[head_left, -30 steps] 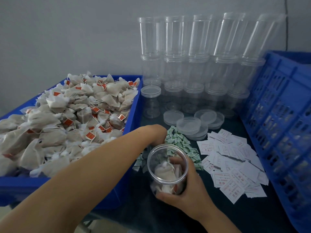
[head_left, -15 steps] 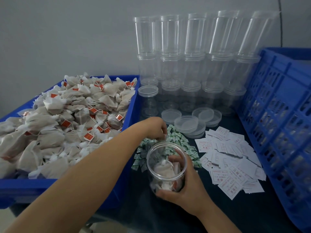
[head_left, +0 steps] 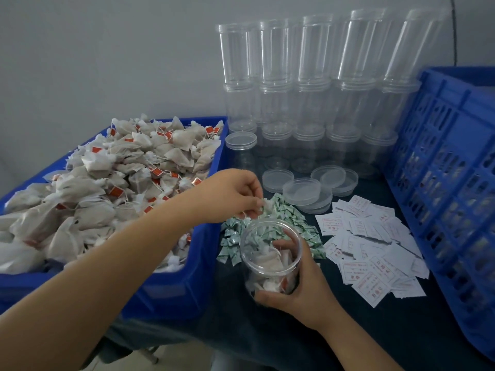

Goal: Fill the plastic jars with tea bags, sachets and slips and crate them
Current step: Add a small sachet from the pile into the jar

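Pinching a green sachet (head_left: 263,207) now lifted off the pile, her left hand (head_left: 230,195) hangs over the jar (head_left: 270,259) her right hand (head_left: 300,287) grips on the table, so slips come next.

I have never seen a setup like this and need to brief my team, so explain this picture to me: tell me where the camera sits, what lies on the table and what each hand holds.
There is no machine here, only a person working with bare hands. The camera is worn on the person's head and looks forward and down, so you see the arms from above.

The right hand grips an open clear jar that already has some tea bags inside. The left hand pinches a small green and white sachet just above the jar's mouth.

On the dark table lie a pile of sachets, white printed slips and loose clear lids. Behind them stand stacks of empty jars. To the left is a blue bin heaped with tea bags. To the right is a blue crate.
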Available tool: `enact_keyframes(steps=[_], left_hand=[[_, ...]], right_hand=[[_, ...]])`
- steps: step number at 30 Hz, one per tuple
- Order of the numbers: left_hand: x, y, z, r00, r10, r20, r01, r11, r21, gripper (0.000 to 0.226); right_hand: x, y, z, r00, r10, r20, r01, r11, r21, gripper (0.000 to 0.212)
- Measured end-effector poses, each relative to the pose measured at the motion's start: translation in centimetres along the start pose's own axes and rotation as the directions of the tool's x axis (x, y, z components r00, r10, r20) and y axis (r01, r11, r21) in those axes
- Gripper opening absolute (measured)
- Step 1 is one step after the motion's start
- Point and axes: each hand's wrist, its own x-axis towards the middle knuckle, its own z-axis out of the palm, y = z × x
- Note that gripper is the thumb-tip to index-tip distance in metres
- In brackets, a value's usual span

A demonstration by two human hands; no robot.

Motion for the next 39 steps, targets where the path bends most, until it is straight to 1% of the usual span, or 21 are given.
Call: enact_keyframes(steps=[2,3,5,7,10,14,18,22,25,26,29,31,33,35,37,39], left_hand=[[-1.0,0.4,-0.1,0.996,0.051,-0.078,-0.053,0.998,-0.016,0.006],[-1.5,0.7,-0.2,0.995,0.068,-0.071,-0.069,0.997,-0.018,0.006],[-2.7,1.2,0.1,0.997,0.078,0.027,-0.079,0.996,0.032,0.008],[-3.4,1.3,1.1,0.994,0.057,0.094,-0.071,0.986,0.153,0.01],[-3.5,1.5,3.0,0.995,0.064,0.075,-0.087,0.929,0.359,0.011],[-2.7,2.0,4.5,0.994,0.026,0.109,-0.077,0.87,0.486,0.019],[-1.6,2.0,5.7,0.984,0.005,0.178,-0.119,0.759,0.64,0.023],[-0.9,2.3,6.2,0.981,-0.016,0.191,-0.133,0.66,0.739,0.019],[-0.6,2.5,6.4,0.981,-0.03,0.193,-0.13,0.637,0.76,0.03],[-0.4,2.5,6.4,0.981,-0.036,0.188,-0.123,0.636,0.762,0.029],[-0.4,2.5,6.0,0.983,-0.025,0.179,-0.12,0.652,0.749,0.017],[-0.6,2.6,5.6,0.986,0.033,0.165,-0.141,0.7,0.7,0.019],[-0.6,2.7,4.9,0.989,0.132,0.072,-0.15,0.8,0.581,0.021],[0.0,2.9,4.3,0.978,0.198,-0.065,-0.157,0.905,0.394,0.018],[1.4,2.9,4.1,0.977,0.166,-0.137,-0.135,0.967,0.217,0.016],[3.7,2.6,4.5,0.986,0.102,-0.13,-0.084,0.986,0.141,0.014]], right_hand=[[-0.1,-0.3,0.0,1.0,0.001,0.002,-0.001,1.0,0.018,0.099],[-0.1,-0.4,0.1,1.0,0.001,0.003,-0.001,1.0,0.03,0.098],[-0.2,-0.5,0.1,1.0,0.002,0.01,-0.003,0.999,0.053,0.098],[-0.2,-0.6,0.1,1.0,0.002,0.023,-0.004,0.997,0.072,0.099],[-0.2,-0.5,0.0,0.999,-0.001,0.039,-0.002,0.996,0.085,0.098],[-0.2,-0.5,0.1,1.0,0.004,0.027,-0.007,0.993,0.114,0.097],[0.0,-0.2,0.0,0.999,-0.034,0.021,0.032,0.996,0.085,0.1],[0.0,-0.2,0.0,0.998,-0.057,-0.005,0.057,0.995,0.08,0.102],[-0.1,-0.2,0.0,0.999,-0.054,-0.01,0.054,0.996,0.075,0.102],[-0.1,-0.3,0.0,0.998,-0.055,-0.011,0.055,0.996,0.07,0.102],[-0.2,-0.4,0.0,0.998,-0.057,-0.029,0.059,0.997,0.052,0.102],[-0.4,-0.3,-0.1,0.997,-0.058,-0.045,0.06,0.996,0.066,0.099],[-0.6,-0.3,-0.2,0.998,-0.038,-0.052,0.042,0.995,0.093,0.098],[-0.9,-0.4,-0.3,0.997,-0.015,-0.072,0.021,0.996,0.092,0.098],[-1.3,-0.3,-0.5,0.995,0.001,-0.098,0.006,0.997,0.074,0.1],[-1.5,-0.2,-0.9,0.993,0.022,-0.117,-0.013,0.997,0.076,0.101]])
